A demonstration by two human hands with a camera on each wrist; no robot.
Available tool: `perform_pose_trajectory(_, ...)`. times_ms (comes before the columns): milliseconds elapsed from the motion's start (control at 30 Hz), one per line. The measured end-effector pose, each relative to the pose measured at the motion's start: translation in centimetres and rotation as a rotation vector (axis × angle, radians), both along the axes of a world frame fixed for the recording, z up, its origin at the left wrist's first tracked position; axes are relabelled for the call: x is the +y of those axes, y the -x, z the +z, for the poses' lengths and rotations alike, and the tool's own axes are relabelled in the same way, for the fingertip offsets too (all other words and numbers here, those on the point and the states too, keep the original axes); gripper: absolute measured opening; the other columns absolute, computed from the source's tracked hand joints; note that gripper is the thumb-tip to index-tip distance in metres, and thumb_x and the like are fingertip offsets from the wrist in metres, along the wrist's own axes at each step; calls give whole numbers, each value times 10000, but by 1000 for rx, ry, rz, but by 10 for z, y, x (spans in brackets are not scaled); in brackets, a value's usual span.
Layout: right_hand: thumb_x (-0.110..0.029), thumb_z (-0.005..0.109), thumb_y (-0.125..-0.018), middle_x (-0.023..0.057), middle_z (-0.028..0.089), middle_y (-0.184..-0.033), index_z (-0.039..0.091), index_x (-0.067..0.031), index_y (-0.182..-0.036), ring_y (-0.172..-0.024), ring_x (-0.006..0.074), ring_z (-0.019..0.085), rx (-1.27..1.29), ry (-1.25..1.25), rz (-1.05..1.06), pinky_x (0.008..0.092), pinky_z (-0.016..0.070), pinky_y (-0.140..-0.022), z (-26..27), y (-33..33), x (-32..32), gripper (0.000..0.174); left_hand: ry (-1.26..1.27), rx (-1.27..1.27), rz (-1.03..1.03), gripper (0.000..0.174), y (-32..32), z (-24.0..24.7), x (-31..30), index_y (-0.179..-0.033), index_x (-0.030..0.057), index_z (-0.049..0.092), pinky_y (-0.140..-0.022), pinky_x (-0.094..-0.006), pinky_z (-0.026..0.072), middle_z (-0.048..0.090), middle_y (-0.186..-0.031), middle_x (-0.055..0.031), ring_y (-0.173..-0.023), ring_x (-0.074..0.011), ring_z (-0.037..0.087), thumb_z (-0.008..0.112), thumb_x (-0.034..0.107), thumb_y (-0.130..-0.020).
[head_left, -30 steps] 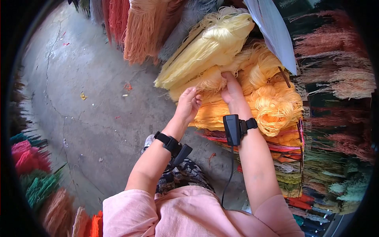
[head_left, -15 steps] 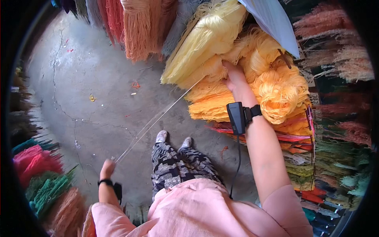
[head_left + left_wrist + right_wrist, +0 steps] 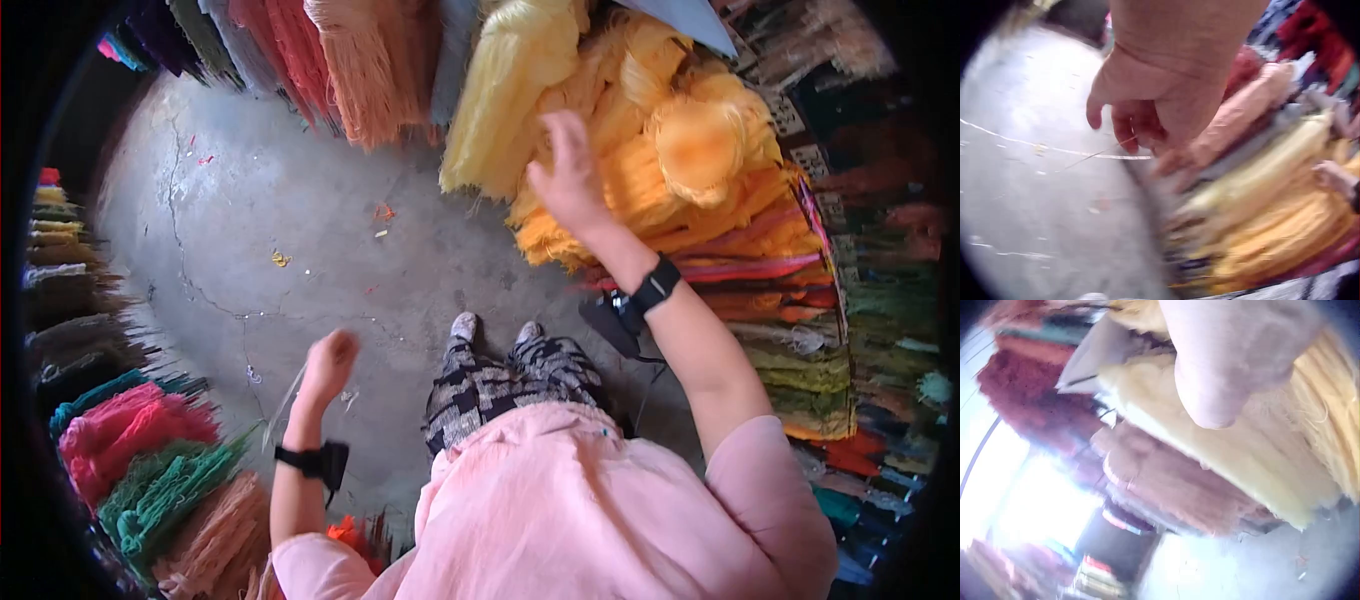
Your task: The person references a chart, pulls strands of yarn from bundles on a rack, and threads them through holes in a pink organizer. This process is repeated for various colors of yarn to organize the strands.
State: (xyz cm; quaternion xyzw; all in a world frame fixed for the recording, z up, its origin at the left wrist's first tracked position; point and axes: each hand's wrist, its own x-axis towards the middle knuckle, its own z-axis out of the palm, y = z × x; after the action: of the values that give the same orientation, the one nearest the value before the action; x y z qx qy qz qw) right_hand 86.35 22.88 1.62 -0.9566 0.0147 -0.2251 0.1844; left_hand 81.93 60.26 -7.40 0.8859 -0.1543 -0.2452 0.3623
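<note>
Low over the floor at the left, my left hand [image 3: 328, 366] pinches a thin pale thread [image 3: 285, 405] that trails behind it. The left wrist view shows the thread [image 3: 1088, 154] running out from between the curled fingers. My right hand [image 3: 572, 182] is over the yellow skeins, thumb and fingers spread and nothing held. Beside it lies a pale yellow skein [image 3: 505, 100]. Deeper orange-yellow yarn [image 3: 650, 170] is under and to the right of that hand, with a coiled bundle [image 3: 700, 150] on top. The right hand is blurred in its wrist view.
Peach and red yarn hanks [image 3: 355, 75] hang at the back. Pink yarn [image 3: 135, 435] and green yarn [image 3: 170, 495] stand at the lower left. More coloured yarn [image 3: 770, 290] is stacked at the right. The concrete floor [image 3: 270, 200] between has small thread scraps.
My left hand drew a thread away from the yellow yarn, down and left; the thread now hangs loose from it. The right hand has come off the yarn, fingers spread.
</note>
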Motion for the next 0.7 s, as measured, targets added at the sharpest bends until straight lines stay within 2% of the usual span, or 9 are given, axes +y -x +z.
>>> perform_pose_trajectory(33,-59,564,-686,172,372,-1173,396,33,-1103,-926,233,493,178,-221,227,309,403,-801,10,14,13,460,93,48,-110,91,-12,45,-46,-769,-12,511,-538,-325,413,518,-669,-197,-604,-318,526,522,76,-753)
perform_pose_trajectory(67,-55,571,-693,158,384,-1169,408,36,-1088,-858,180,534,347,-444,452,275,439,-743,19,26,24,438,171,-36,-261,98,-22,73,-78,-769,-12,510,-516,-312,397,506,-641,-185,-549,-264,503,526,85,-761)
perform_pose_trajectory(133,-84,581,-731,104,487,-1066,466,22,-1035,-724,96,550,550,-814,574,211,452,-622,45,51,45,342,289,40,-395,105,-38,118,-124,-772,-6,511,-500,-299,384,490,-605,-147,-513,-169,452,528,97,-770)
perform_pose_trajectory(167,-92,575,-744,86,514,-1005,475,17,-1029,-709,94,548,648,-962,597,211,449,-614,54,54,47,321,325,95,-475,79,-45,138,-140,-809,2,505,-516,-206,329,430,-637,47,-602,-44,370,476,73,-822)
perform_pose_trajectory(200,-100,568,-757,68,541,-944,485,11,-1023,-694,93,546,743,-1110,624,210,446,-606,62,57,47,301,355,82,-497,74,-52,150,-151,-803,-3,509,-523,-194,329,447,-653,42,-614,-39,383,476,62,-819)
perform_pose_trajectory(233,-108,562,-770,50,567,-884,495,6,-1017,-679,92,545,833,-1259,656,209,443,-598,69,60,43,281,452,46,-472,115,-56,161,-162,-765,-14,532,-466,-243,345,460,-572,-20,-529,-62,399,525,101,-775)
perform_pose_trajectory(267,-133,547,-792,26,579,-716,559,-3,-927,-584,77,535,722,-1295,634,190,426,-529,75,64,37,187,364,-1,-520,115,-62,178,-170,-767,-14,545,-467,-239,345,466,-574,-17,-530,-54,398,531,100,-770)
perform_pose_trajectory(400,-133,539,-800,33,555,-557,613,10,-773,-463,60,496,436,-1252,435,169,389,-434,96,89,-2,164,186,-141,-645,147,-74,229,-189,-835,-9,611,-469,-220,348,515,-599,-4,-533,-37,406,570,105,-751)
perform_pose_trajectory(700,-144,543,-782,30,574,-596,608,13,-833,-449,38,490,480,-1208,150,156,366,-380,105,151,-48,178,300,19,-687,127,-53,292,-231,-796,-10,613,-470,-166,375,538,-595,6,-514,-33,461,562,103,-768)
